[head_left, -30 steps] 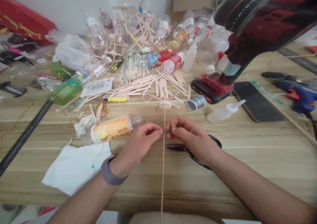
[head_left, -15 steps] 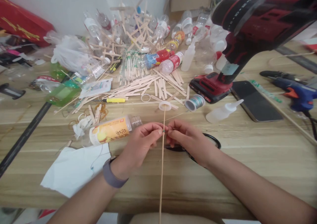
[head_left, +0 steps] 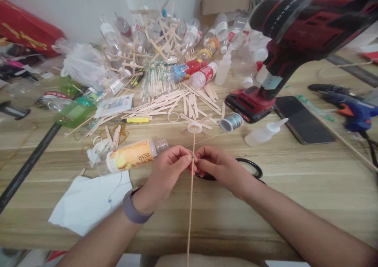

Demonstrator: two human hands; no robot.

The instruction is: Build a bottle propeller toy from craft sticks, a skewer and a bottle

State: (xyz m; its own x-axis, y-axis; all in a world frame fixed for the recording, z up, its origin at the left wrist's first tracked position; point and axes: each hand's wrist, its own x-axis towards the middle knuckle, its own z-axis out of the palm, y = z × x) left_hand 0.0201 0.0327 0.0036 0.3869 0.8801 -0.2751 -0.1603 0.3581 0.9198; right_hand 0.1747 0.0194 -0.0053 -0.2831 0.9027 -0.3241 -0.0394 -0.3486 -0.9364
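Observation:
A thin wooden stick [head_left: 190, 204] runs from the bottom edge up to a round white cap [head_left: 195, 127] at its far end. A small dark band of thread [head_left: 193, 157] is wound around the stick. My left hand [head_left: 174, 166] is closed, pinching the stick at this band between thumb and fingers. Just right of it, my right hand [head_left: 217, 164] is closed too, its fingertips pressed together against the band, seemingly on the thin thread. A spool of thread [head_left: 232, 122] lies beyond, with a fine strand leading towards my hands. Black-handled scissors [head_left: 251, 166] lie partly under my right hand.
A red-black cordless drill [head_left: 265, 86] stands at right, near a phone [head_left: 304, 119], a glue gun [head_left: 351, 109] and a dropper bottle [head_left: 264, 133]. A labelled bottle [head_left: 130, 156] and white paper [head_left: 88, 204] lie at left. Wooden sticks [head_left: 168, 101] and plastic bottles fill the back.
The near part of the stick has swung slightly left. My right hand has shifted a little left, its fingers closer to the wound band. My left hand stays nearly in place.

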